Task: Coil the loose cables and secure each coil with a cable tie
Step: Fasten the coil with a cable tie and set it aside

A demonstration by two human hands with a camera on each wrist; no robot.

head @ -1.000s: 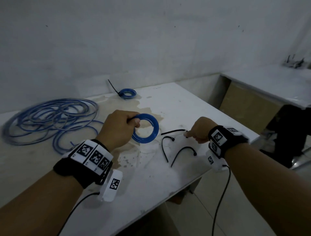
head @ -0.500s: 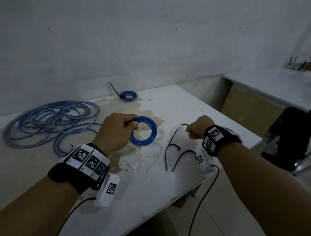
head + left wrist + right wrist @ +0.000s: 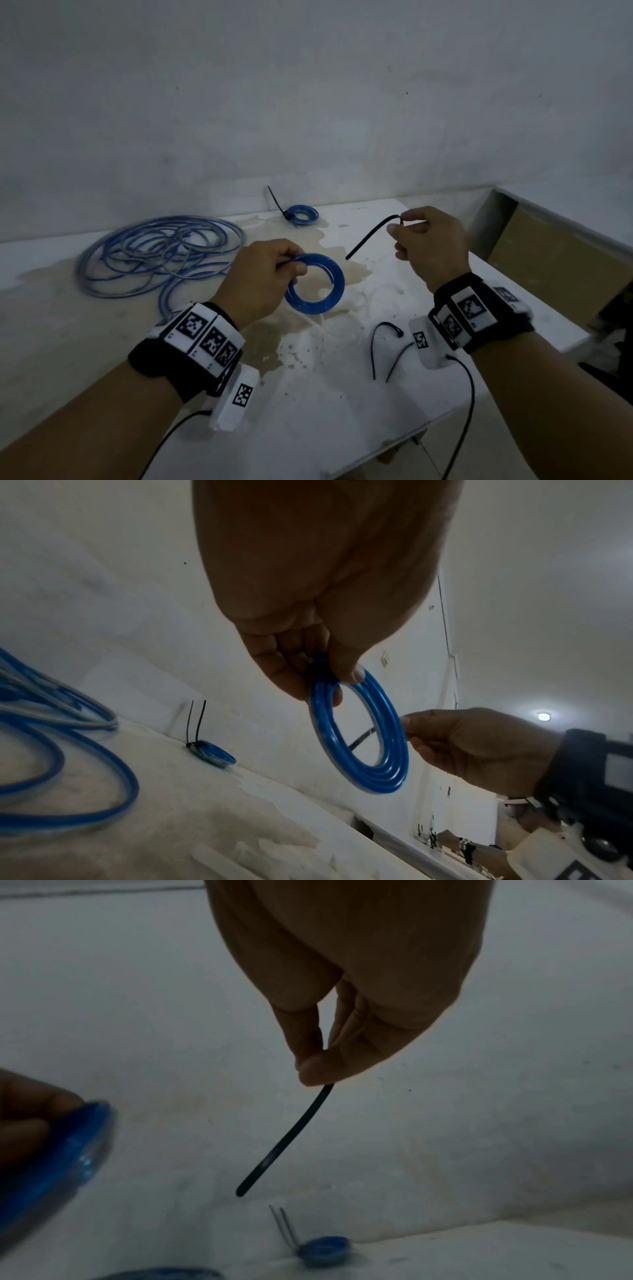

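My left hand [image 3: 267,274] pinches a small blue cable coil [image 3: 317,284] at its left rim and holds it above the white table [image 3: 342,404]; the coil [image 3: 363,737] hangs from thumb and fingers in the left wrist view. My right hand [image 3: 428,240] pinches one end of a black cable tie [image 3: 371,236], raised to the right of the coil, its free end pointing down-left. The tie [image 3: 287,1139] hangs below the pinching fingertips [image 3: 315,1069] in the right wrist view. Two more black ties [image 3: 383,346] lie on the table near my right wrist.
A large loose tangle of blue cable [image 3: 154,253] lies at the table's left. A small tied blue coil [image 3: 303,214] with a black tie sticking up sits at the back by the wall. The table's front and right edges are close; a second bench [image 3: 565,240] stands to the right.
My right hand picked one black tie off the table and raised it beside the coil. My left hand kept holding the coil, lifting it slightly.
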